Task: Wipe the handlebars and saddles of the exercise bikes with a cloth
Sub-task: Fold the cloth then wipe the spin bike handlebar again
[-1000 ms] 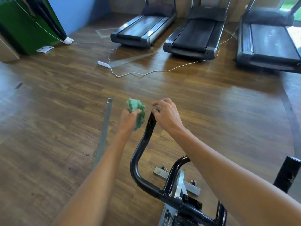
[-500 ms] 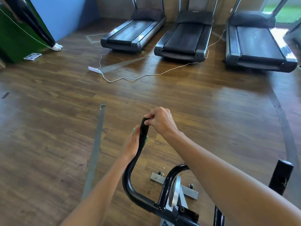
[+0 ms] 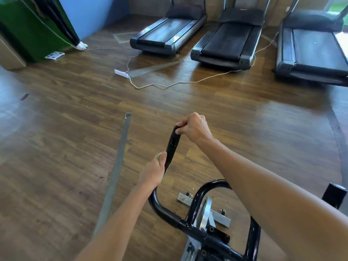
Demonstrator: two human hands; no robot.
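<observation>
A person's left hand is wrapping around the black handlebar of an exercise bike, pressing a green cloth against it; only slivers of cloth are showing. Just beyond, the right hand is pinching the bar's tip, steadying it. This looks like wiping the left grip. Next, the cloth probably needs sliding along the bar. 3 treadmills are standing far ahead.

Both bare forearms reach forward from the bottom edge; the left hand is curled, back up, around the bar with a sliver of green cloth showing at its fingers; the right hand, farther forward, pinches the bar's tip, wrist bent down.
</observation>
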